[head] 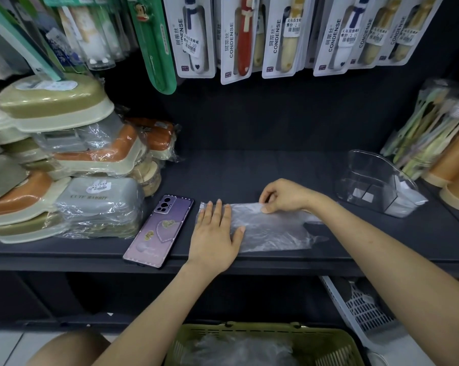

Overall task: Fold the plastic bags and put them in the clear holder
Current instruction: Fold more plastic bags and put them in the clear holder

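Note:
A thin clear plastic bag (270,228) lies flat on the dark shelf (249,175), its handles trailing to the right. My left hand (215,233) presses flat on the bag's left end with straight fingers. My right hand (284,195) pinches the bag's far edge between thumb and fingertips. The clear holder (368,178) stands at the right of the shelf with folded bags (405,199) inside its near end.
A purple phone (158,231) lies left of the bag. Stacked wrapped soap boxes (64,167) fill the shelf's left. Packs of toothbrushes (434,136) and tan cups crowd the right. Toothbrush cards hang above. A green basket (265,344) with loose bags sits below.

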Tool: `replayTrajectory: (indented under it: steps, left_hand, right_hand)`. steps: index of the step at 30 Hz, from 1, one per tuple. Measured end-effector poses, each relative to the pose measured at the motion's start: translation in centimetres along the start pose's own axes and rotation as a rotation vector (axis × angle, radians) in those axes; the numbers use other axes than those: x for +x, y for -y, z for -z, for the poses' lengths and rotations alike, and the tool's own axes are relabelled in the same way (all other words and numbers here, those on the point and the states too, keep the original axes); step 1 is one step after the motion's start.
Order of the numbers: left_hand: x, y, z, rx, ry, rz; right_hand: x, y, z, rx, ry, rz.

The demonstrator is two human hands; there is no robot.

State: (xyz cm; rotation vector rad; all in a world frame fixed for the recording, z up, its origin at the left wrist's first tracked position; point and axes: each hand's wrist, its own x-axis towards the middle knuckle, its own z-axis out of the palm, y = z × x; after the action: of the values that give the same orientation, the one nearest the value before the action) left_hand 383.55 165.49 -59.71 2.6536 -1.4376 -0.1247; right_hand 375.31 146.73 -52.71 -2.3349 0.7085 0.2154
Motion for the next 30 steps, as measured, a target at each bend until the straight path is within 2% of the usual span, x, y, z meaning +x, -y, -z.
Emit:
replayTrajectory:
  steps: [2,4,6,8,10,13,17,21,23,25,28,30]
  left_hand:
    - [-0.1,0.0,0.0,0.004,-0.006,-0.003]
    - [-0.1,-0.1,0.0,0.014,-0.009,0.010]
    - [-0.1,-0.2,0.1,0.014,0.000,0.034]
    - [-0.2,-0.3,0.2,0.011,-0.009,0.052]
    - [-0.3,-0.3,0.3,0.006,-0.007,0.055]
    - [-0.4,-0.4,0.5,-0.021,0.006,0.080]
    - [-0.5,-0.3,0.6,-0.031,0.007,0.101]
    - [-0.5,-0.3,0.5,-0.010,0.009,0.116]
    - [-0.5,-0.4,0.5,0.001,0.018,0.118]
    - [-0.5,-0.4,0.6,0.004,0.021,0.142]
    - [-0.6,-0.4,0.6,0.012,0.026,0.169]
    - [-0.6,-0.5,0.6,0.007,0.031,0.173]
  right_hand:
    - [-0.4,-0.5,0.3,-0.099,-0.100,-0.033]
    - [-1.1,-0.7,-0.2,-0.345,-0.301,-0.023]
    - [-2.3,-0.8,-2.4,-0.499,-0.523,0.131]
    - [-3.4,-0.7,-6.0,-0.576,-0.616,0.306]
    - [-4.3,-0.7,-8.7,-0.623,-0.479,0.296]
    - [-5.2,-2.3,-8.4,-0.529,-0.247,0.070]
    - [-6.9,-6.8,-5.8,-0.538,-0.304,-0.120]
    - [-8.6,-9.6,-3.2,-0.528,-0.288,-0.304]
    - [-8.4,-8.8,-3.5,-0.560,-0.406,-0.253]
    - [-7.9,-6.4,-5.2,-0.579,-0.493,-0.084]
    - [-7.0,-2.6,-8.2,-0.597,-0.411,0.190]
    - [-6.5,-1.9,-9.0,-0.573,-0.301,0.217]
